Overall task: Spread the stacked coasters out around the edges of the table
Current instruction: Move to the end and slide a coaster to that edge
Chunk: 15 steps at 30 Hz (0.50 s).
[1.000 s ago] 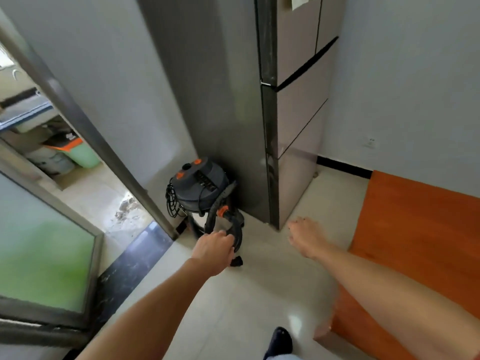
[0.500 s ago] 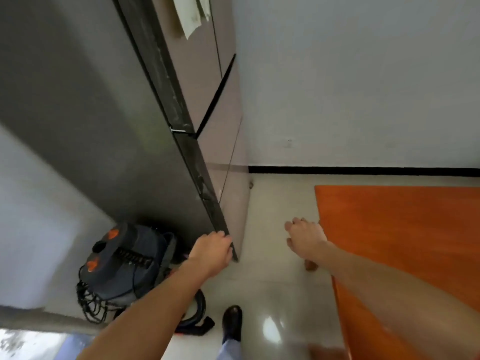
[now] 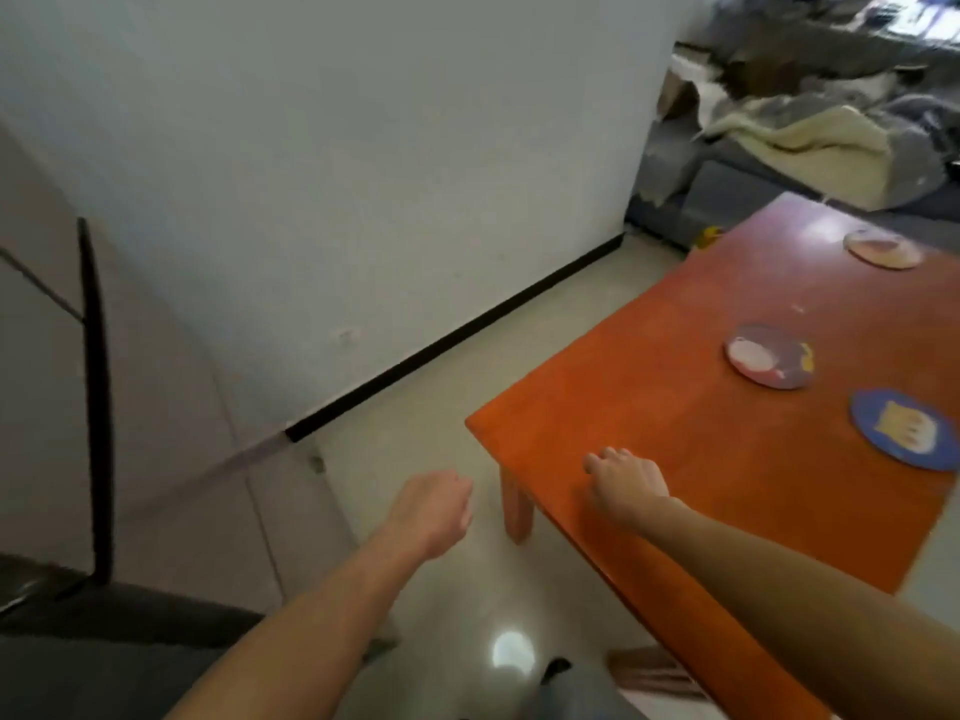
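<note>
Compared with half a second ago, we now see much more of the orange table [image 3: 675,407]: before only one corner of it showed, and now three coasters lie on its top. The tall grey appliance [image 3: 62,407] that filled the left and middle has moved to the left edge of the view, and the vacuum cleaner on the floor is gone from sight. A sofa with a pale blanket [image 3: 810,142] has come into view behind the far end of the table.

The coasters lie flat and apart from each other. The blue coaster [image 3: 904,428] is closest to us, the purple coaster [image 3: 769,357] is behind it, near the middle of the tabletop, and the pale coaster [image 3: 882,248] is near the far edge.

Our left hand [image 3: 434,511] hangs over the floor, just left of the table leg [image 3: 516,511], with the fingers curled in loosely and holding nothing. Our right hand [image 3: 626,483] is above the near corner of the table, palm down, fingers relaxed and empty. We cannot tell if it touches the wood.

The whole picture is blurred, so the drawings on the coasters are hard to read. The right side of the table is cut off by the frame, and the blue coaster reaches almost to that border. We cannot see a stack of coasters.
</note>
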Each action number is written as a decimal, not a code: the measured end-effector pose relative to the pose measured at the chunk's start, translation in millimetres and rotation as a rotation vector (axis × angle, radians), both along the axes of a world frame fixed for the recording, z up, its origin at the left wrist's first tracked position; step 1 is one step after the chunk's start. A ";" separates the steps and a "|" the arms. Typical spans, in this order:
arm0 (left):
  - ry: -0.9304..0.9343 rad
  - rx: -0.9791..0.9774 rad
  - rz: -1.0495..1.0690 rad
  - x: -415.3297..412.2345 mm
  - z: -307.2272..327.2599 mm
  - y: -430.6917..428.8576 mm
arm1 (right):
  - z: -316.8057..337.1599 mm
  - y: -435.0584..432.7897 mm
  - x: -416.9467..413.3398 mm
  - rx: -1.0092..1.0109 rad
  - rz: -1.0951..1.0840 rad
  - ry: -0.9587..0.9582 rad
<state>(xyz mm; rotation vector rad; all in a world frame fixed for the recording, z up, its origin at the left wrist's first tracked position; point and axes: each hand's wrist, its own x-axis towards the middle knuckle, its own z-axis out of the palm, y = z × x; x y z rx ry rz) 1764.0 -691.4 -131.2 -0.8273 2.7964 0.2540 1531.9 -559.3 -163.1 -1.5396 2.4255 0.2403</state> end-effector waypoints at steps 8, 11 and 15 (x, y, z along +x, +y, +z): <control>-0.024 -0.028 -0.309 -134.0 -6.2 -22.8 | -10.6 30.7 -101.3 -0.005 -0.319 -0.050; -0.039 -0.037 -0.377 -178.4 -12.1 -31.8 | -22.2 34.4 -136.9 -0.001 -0.412 -0.070; -0.032 -0.037 -0.441 -233.1 -23.1 -44.6 | -33.1 35.9 -175.6 0.009 -0.513 -0.097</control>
